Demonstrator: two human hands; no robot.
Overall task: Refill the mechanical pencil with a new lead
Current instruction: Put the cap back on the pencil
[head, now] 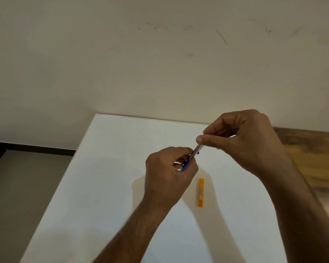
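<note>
Both hands hold the pencil (193, 155) tilted in the air above the white surface (106, 186): the left hand (169, 171) has its fingers closed round the blue lower end, and the right hand (245, 137) pinches the upper end between thumb and fingers. The orange lead case (201, 192) lies flat on the surface just below the pencil, beside the left wrist, untouched. A bare wall (160, 63) rises behind the pencil, and a wooden top (311, 154) adjoins the surface beyond the right hand.

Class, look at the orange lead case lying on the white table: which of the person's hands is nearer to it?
Left. The left hand holds the pencil just up and left of the orange lead case; the right hand pinches the pencil's top, higher and farther away.
</note>
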